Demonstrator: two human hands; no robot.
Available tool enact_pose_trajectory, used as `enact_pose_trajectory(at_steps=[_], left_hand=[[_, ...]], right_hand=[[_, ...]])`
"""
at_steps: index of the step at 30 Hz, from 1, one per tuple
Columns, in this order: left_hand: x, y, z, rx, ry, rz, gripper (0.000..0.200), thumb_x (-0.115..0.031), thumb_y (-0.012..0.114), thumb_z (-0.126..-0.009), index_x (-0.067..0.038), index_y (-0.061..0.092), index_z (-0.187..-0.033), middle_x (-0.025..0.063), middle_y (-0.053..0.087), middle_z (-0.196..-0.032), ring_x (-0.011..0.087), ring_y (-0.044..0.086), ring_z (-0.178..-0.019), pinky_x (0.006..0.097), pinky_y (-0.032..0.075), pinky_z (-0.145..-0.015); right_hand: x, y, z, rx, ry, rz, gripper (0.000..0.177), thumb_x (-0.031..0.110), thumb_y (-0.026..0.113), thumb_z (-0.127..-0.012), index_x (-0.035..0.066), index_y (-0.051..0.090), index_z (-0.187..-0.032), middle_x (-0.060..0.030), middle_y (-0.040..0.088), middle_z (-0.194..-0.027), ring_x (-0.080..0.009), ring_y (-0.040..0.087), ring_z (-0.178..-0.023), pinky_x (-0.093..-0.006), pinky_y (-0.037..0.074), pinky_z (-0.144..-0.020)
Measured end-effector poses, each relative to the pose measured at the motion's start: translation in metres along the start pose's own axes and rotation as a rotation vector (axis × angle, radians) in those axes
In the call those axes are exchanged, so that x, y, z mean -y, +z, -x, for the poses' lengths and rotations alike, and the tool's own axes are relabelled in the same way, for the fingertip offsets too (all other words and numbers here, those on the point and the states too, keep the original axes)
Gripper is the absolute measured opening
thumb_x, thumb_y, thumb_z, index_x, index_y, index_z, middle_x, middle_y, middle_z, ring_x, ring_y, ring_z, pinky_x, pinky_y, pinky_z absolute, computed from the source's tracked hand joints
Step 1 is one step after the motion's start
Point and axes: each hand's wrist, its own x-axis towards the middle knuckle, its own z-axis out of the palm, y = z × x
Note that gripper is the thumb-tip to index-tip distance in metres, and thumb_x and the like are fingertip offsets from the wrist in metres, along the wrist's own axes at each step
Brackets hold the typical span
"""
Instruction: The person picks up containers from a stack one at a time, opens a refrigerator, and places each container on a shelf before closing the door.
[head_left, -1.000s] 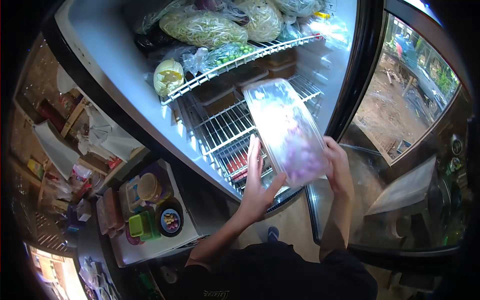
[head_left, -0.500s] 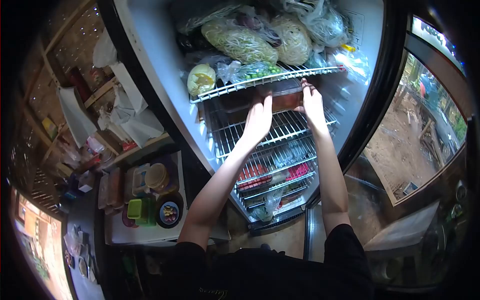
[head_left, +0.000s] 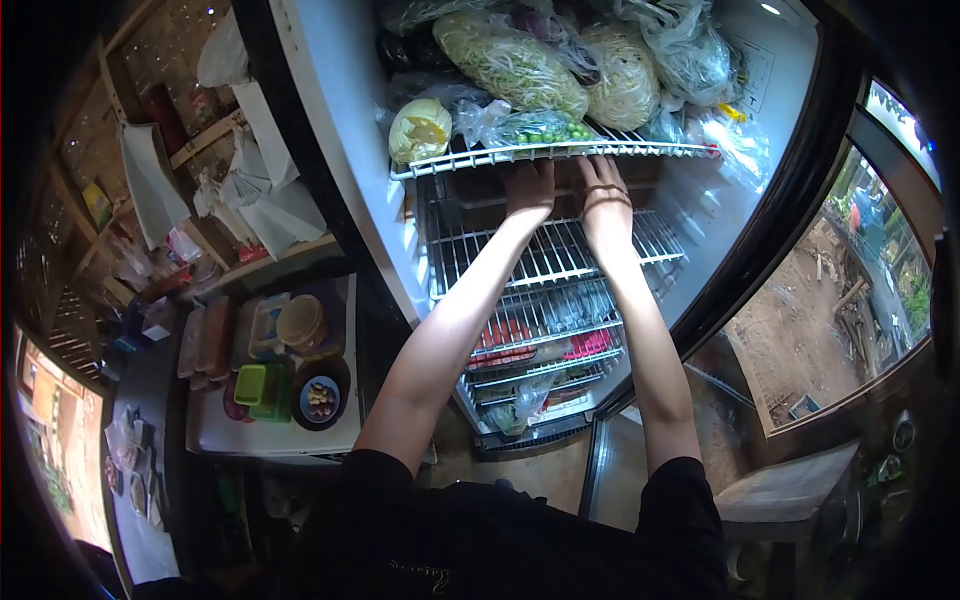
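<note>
The fridge (head_left: 352,150) stands open before me, and both my arms reach under its upper wire rack (head_left: 470,160). My left hand (head_left: 530,190) is in the shadow below that rack, fingers stretched forward and partly hidden. Beside it, my right hand (head_left: 605,205) has its fingers extended and slightly apart, tips close under the rack's front edge. A dark brownish container shape lies in the shadow around the fingers; its outline and any contact are hard to make out. Below the hands is a second wire shelf (head_left: 550,255).
Bagged shredded vegetables (head_left: 510,65), a cut cabbage (head_left: 420,130) and bagged green peas (head_left: 545,130) crowd the upper rack. Lower shelves hold red packages (head_left: 505,340). To the left, a white table (head_left: 215,430) carries a green container (head_left: 262,388) and a plate (head_left: 320,400).
My hands have moved deeper under the upper rack. The clear-lidded container between them has gone back into the shadow. The view has shifted slightly.
</note>
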Motion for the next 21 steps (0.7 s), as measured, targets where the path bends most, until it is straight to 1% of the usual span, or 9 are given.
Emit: enact_pose_trajectory(at_steps=[4, 6, 10, 11, 12, 13, 14, 16, 21], left_hand=[[0.013, 0.023, -0.017, -0.163, 0.136, -0.013, 0.065, -0.056, 0.032, -0.098, -0.001, 0.060, -0.119, 0.0303, 0.059, -0.117, 0.0460, 0.055, -0.112, 0.0508, 0.040, -0.099], [0.017, 0.023, -0.017, -0.046, 0.086, 0.029, 0.061, -0.053, 0.033, -0.099, -0.002, 0.060, -0.119, 0.0287, 0.059, -0.118, 0.0453, 0.056, -0.112, 0.0514, 0.041, -0.097], [-0.051, -0.059, 0.082, -0.091, 0.181, 0.371, 0.038, -0.034, 0.051, -0.093, 0.000, 0.062, -0.107, 0.0275, 0.063, -0.105, 0.0414, 0.061, -0.098, 0.0503, 0.047, -0.087], [-0.059, -0.083, 0.098, 0.253, 0.019, 0.300, 0.036, -0.029, 0.057, -0.090, 0.001, 0.061, -0.109, 0.0258, 0.060, -0.114, 0.0410, 0.057, -0.108, 0.0489, 0.045, -0.090], [-0.053, -0.072, 0.134, -0.143, 0.367, 0.461, 0.039, -0.027, 0.059, -0.090, 0.002, 0.058, -0.117, 0.0249, 0.054, -0.127, 0.0413, 0.046, -0.125, 0.0473, 0.040, -0.101], [-0.051, -0.078, 0.164, -0.196, 0.516, 0.400, 0.042, -0.023, 0.061, -0.090, 0.001, 0.055, -0.124, 0.0236, 0.049, -0.135, 0.0398, 0.036, -0.136, 0.0476, 0.031, -0.111], [-0.056, -0.105, 0.197, -0.027, 0.497, 0.600, 0.044, -0.020, 0.063, -0.090, 0.001, 0.054, -0.127, 0.0243, 0.047, -0.139, 0.0375, 0.038, -0.136, 0.0467, 0.031, -0.113], [-0.043, -0.143, 0.246, 0.198, 0.524, 0.806, 0.043, -0.017, 0.066, -0.089, -0.001, 0.055, -0.127, 0.0224, 0.047, -0.140, 0.0361, 0.043, -0.133, 0.0459, 0.037, -0.109], [0.038, -0.235, 0.296, 0.257, 0.571, 0.667, 0.047, -0.015, 0.071, -0.086, -0.007, 0.057, -0.130, 0.0169, 0.054, -0.137, 0.0320, 0.054, -0.123, 0.0434, 0.046, -0.099]], right_hand=[[0.001, 0.008, -0.004, -0.018, 0.045, -0.045, 0.038, 0.008, 0.059, -0.083, 0.005, 0.059, -0.121, -0.0191, 0.057, -0.125, -0.0411, 0.052, -0.120, -0.0475, 0.044, -0.101], [0.001, 0.008, -0.006, 0.025, 0.069, -0.029, 0.036, 0.009, 0.056, -0.085, 0.008, 0.061, -0.121, -0.0187, 0.057, -0.126, -0.0392, 0.053, -0.120, -0.0465, 0.044, -0.101], [-0.015, 0.021, 0.011, 0.081, 0.024, -0.047, 0.043, 0.008, 0.047, -0.090, 0.012, 0.056, -0.132, -0.0152, 0.054, -0.136, -0.0309, 0.049, -0.128, -0.0410, 0.042, -0.106], [-0.013, 0.017, 0.014, 0.113, 0.036, -0.109, 0.046, 0.008, 0.048, -0.091, 0.011, 0.053, -0.136, -0.0134, 0.053, -0.139, -0.0271, 0.048, -0.131, -0.0378, 0.041, -0.107], [0.000, 0.013, 0.017, 0.043, 0.212, -0.544, 0.043, 0.001, 0.050, -0.090, 0.004, 0.054, -0.133, -0.0149, 0.054, -0.138, -0.0243, 0.056, -0.121, -0.0340, 0.047, -0.098], [0.013, 0.009, 0.020, -0.102, 0.360, -0.984, 0.040, -0.006, 0.052, -0.090, -0.003, 0.054, -0.130, -0.0164, 0.055, -0.136, -0.0215, 0.063, -0.111, -0.0301, 0.054, -0.089], [0.052, -0.007, 0.014, -0.397, 0.312, -0.994, 0.033, -0.011, 0.057, -0.088, -0.008, 0.059, -0.120, -0.0191, 0.061, -0.126, -0.0228, 0.066, -0.103, -0.0306, 0.056, -0.082], [0.093, -0.058, 0.018, -0.455, 0.152, -0.313, 0.013, -0.001, 0.062, -0.092, -0.009, 0.066, -0.102, -0.0179, 0.068, -0.111, -0.0220, 0.067, -0.094, -0.0310, 0.057, -0.079], [0.166, -0.086, 0.080, -0.690, 0.091, -0.427, 0.030, 0.017, 0.042, -0.103, -0.012, 0.049, -0.109, -0.0274, 0.059, -0.105, -0.0303, 0.067, -0.073, -0.0295, 0.058, -0.051]])
